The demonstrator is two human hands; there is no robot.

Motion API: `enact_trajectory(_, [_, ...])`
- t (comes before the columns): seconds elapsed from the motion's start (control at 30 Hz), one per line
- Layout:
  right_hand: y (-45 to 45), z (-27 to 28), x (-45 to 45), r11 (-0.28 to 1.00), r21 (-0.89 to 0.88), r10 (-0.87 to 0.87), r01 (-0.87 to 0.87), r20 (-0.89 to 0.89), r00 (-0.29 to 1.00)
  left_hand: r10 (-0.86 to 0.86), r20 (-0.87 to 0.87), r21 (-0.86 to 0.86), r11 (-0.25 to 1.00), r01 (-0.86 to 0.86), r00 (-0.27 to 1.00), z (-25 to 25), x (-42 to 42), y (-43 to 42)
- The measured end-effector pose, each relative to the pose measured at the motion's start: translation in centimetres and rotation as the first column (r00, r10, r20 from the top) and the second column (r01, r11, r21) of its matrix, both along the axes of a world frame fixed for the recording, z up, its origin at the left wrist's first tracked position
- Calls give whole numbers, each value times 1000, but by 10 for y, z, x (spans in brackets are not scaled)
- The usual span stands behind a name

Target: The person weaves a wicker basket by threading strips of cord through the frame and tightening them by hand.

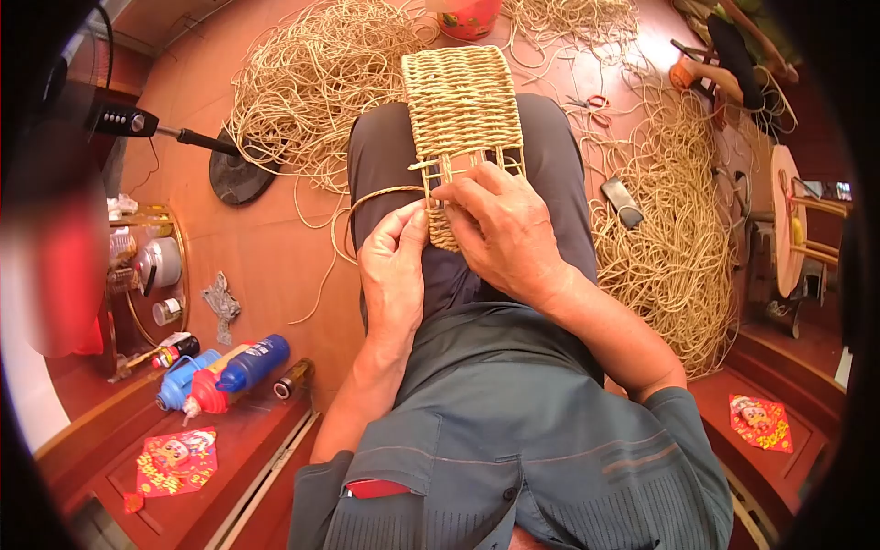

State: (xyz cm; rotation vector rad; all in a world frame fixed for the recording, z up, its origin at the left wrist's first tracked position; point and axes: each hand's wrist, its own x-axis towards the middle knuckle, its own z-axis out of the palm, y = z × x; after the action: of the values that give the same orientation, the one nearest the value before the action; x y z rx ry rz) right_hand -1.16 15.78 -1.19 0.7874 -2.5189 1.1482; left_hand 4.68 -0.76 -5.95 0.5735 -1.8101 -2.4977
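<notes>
A woven straw-cord panel (463, 101) lies across my lap and knees, tightly woven at the far end, with bare frame rods showing in the gap before a shorter woven strip (444, 229) nearer me. My left hand (394, 266) is closed, thumb and forefinger pinching the left edge of this strip. Over the gap, my right hand (502, 225) has its fingers bent together at the rods, where a twisted cord (385, 192) coming from the left meets its fingertips. Its exact grip is partly hidden by the fingers.
Loose cord heaps lie on the floor at far left (316, 82) and right (665, 220). Scissors (596, 108) and a phone-like dark object (621, 202) are by the right heap. A round black stand base (240, 170), thermos flasks (252, 362) and a stool (786, 220) stand around. Another person's leg (715, 78) shows at upper right.
</notes>
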Motion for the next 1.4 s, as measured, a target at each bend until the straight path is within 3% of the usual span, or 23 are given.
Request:
enact_trajectory(0.13, [8,7,-3,997,-67,40,-34,93,995,-44,34,233,972,35,998,1,-6,-4])
enact_trajectory(0.23, [13,7,-9,997,-35,78,-75,85,993,-41,38,305,952,27,998,9,-8,-1])
enact_trajectory(0.43, [16,15,-23,967,113,218,-230,111,970,6,-43,378,926,11,999,10,-9,4])
enact_trajectory(0.53, [18,22,-31,910,281,275,-304,137,952,19,-77,419,908,15,997,10,-8,6])
enact_trajectory(0.63, [16,32,-36,860,376,282,-345,213,936,40,-89,395,919,-2,995,4,-9,6])
enact_trajectory(0.73, [12,32,-41,826,433,355,-362,99,930,23,-86,248,969,-1,996,6,-8,5])
enact_trajectory(0.83, [7,33,-36,852,391,299,-349,187,936,29,-114,2,1000,-29,993,6,-4,9])
enact_trajectory(0.97, [15,31,-38,877,198,395,-438,222,891,25,-209,-274,958,-83,978,10,0,17])
enact_trajectory(1.03, [20,49,-41,908,123,297,-400,485,823,-65,-201,-423,906,-26,977,15,1,14])
enact_trajectory(1.17, [50,71,-50,924,-100,285,-370,825,488,-104,-159,-331,942,46,982,17,-6,9])
enact_trajectory(1.2, [63,90,-52,938,-170,274,-303,897,346,-99,-173,-362,932,30,980,16,-7,8])
enact_trajectory(1.23, [77,100,-54,968,-183,228,-172,929,291,-95,-185,-393,919,15,978,16,-8,6])
enact_trajectory(1.27, [97,105,-56,957,-285,287,-57,902,323,-95,-195,-424,906,3,976,15,-8,6])
enact_trajectory(1.3, [116,117,-60,900,-428,373,83,854,361,-41,-197,-356,934,-32,980,12,-8,7])
enact_trajectory(1.33, [144,128,-78,756,-646,595,108,747,296,13,-197,-287,955,-70,980,6,-8,10])
enact_trajectory(1.37, [161,140,-83,598,-761,643,252,643,416,65,-193,-218,970,-108,979,0,-10,12])
enact_trajectory(1.4, [177,154,-90,475,-843,697,253,535,477,116,-192,-20,992,-122,975,-4,-12,14])
